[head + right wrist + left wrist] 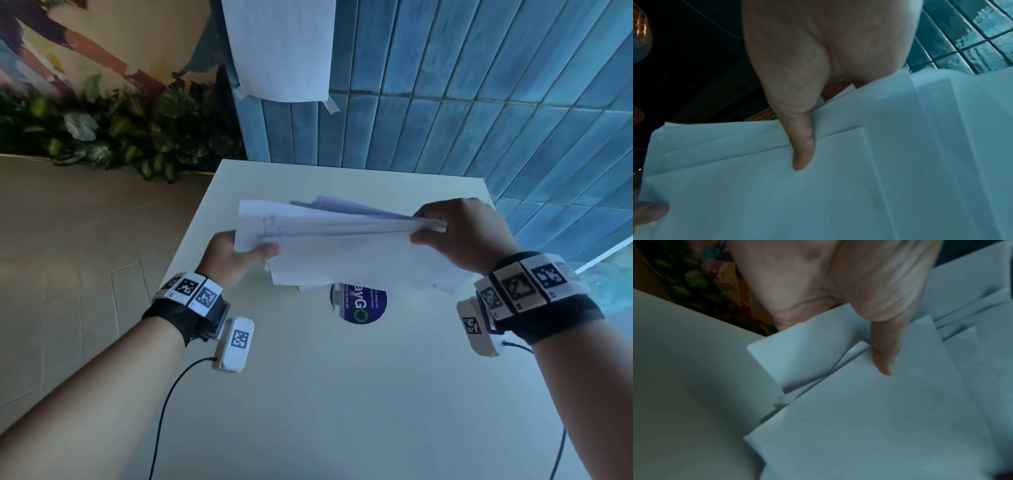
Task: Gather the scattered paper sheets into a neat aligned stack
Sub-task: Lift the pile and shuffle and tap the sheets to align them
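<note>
A loose bundle of white paper sheets (346,246) hangs in the air above the white table (308,394), its edges fanned and uneven. My left hand (236,253) pinches the bundle's left end, thumb on top. My right hand (459,233) grips the right end, thumb on the near face and fingers behind. In the left wrist view my thumb (884,353) presses onto the overlapping sheets (869,418). The right wrist view shows my right thumb (801,146) lying across staggered sheets (818,194), with the left thumb tip at the lower left corner.
A round blue sticker (363,305) sits on the table under the sheets. A blue tiled wall (479,85) stands behind the table, with a white paper (281,48) taped to it. Leafy plants (113,130) line the floor (68,240) at the left.
</note>
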